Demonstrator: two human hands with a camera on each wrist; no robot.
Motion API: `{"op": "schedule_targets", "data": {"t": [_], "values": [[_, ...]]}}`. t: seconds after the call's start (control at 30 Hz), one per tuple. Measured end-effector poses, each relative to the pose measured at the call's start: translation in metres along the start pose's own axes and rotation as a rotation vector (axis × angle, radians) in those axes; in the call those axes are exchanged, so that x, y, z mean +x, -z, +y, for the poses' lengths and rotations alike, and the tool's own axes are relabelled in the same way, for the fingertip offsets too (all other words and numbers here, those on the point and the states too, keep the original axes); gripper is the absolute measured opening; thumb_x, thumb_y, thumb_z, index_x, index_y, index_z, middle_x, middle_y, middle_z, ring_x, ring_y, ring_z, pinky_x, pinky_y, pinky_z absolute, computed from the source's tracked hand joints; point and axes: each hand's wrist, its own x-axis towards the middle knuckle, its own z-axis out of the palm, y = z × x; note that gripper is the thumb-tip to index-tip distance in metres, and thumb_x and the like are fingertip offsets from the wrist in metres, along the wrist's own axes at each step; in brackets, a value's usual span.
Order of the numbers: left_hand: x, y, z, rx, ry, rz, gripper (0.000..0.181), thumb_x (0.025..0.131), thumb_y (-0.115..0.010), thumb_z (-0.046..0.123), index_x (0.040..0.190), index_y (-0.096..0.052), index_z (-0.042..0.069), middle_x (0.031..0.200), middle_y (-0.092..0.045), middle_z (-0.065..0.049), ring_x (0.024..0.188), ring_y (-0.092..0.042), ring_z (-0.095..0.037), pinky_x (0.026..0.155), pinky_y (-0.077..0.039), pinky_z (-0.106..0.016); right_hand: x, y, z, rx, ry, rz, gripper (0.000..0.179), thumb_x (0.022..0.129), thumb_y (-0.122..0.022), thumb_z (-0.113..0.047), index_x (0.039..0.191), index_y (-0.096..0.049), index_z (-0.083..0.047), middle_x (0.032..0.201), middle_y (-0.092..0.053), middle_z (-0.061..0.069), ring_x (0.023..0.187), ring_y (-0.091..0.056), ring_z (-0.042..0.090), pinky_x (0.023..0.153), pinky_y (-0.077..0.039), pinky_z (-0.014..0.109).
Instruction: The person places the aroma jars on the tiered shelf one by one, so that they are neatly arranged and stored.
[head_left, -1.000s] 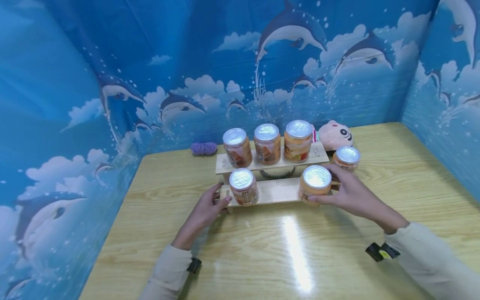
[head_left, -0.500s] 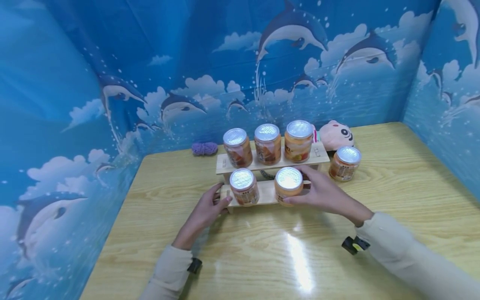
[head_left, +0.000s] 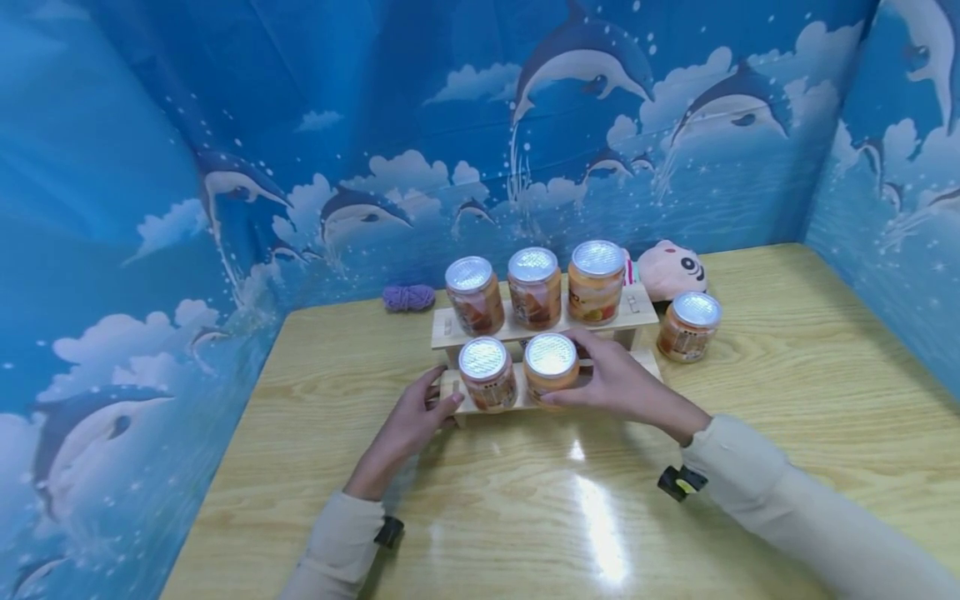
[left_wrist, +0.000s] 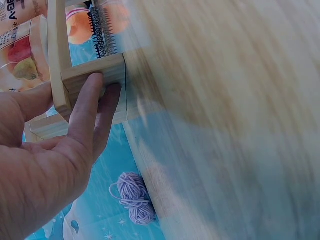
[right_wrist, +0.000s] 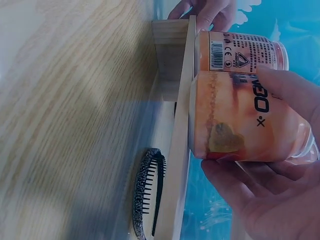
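My right hand (head_left: pixel 615 379) holds a jar (head_left: pixel 551 371) with a silver lid and an orange printed label, thumb on the near side and fingers behind. In the right wrist view this jar (right_wrist: pixel 245 120) stands upright on the lower step (head_left: pixel 647 362) of a wooden rack, close beside another jar (head_left: pixel 489 379). My left hand (head_left: pixel 408 421) grips the rack's left end; in the left wrist view its fingers lie against the end piece (left_wrist: pixel 95 75). Three jars (head_left: pixel 536 292) stand in a row on the upper step.
One more jar (head_left: pixel 688 329) stands on the table right of the rack, before a pink plush toy (head_left: pixel 670 271). Purple yarn (head_left: pixel 408 297) lies at the back left. A black toothed hairband (right_wrist: pixel 147 192) lies under the rack. Blue dolphin-print sheets (head_left: pixel 360 125) enclose the table.
My right hand has moved the held jar left along the lower step, from its right end to beside the left jar. My left hand has stayed on the rack's end.
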Motion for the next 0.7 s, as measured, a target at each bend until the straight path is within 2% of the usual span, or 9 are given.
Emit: {"op": "schedule_targets", "data": {"t": [0.4,0.7], "values": [[0.001,0.000,-0.001,0.002,0.004,0.010,0.070,0.101,-0.062,0.009,0.158,-0.024,-0.003,0.141,-0.052,-0.031,0.121,-0.060,-0.039,0.087,-0.061,-0.035,-0.001,-0.002,0.001,-0.004,-0.014,-0.007,0.083,0.077,-0.091,-0.021,0.144,-0.046,0.002,0.136,-0.058,0.021,0.124,-0.058,0.038,0.104,-0.051,0.050],[0.000,0.000,-0.001,-0.002,-0.007,0.001,0.069,0.101,-0.062,0.008,0.157,-0.024,-0.005,0.140,-0.051,-0.033,0.121,-0.060,-0.040,0.088,-0.061,-0.036,-0.017,0.008,0.005,-0.007,-0.040,0.001,0.083,0.078,-0.090,-0.024,0.145,-0.047,0.000,0.142,-0.055,0.020,0.127,-0.056,0.039,0.106,-0.048,0.053]]}}
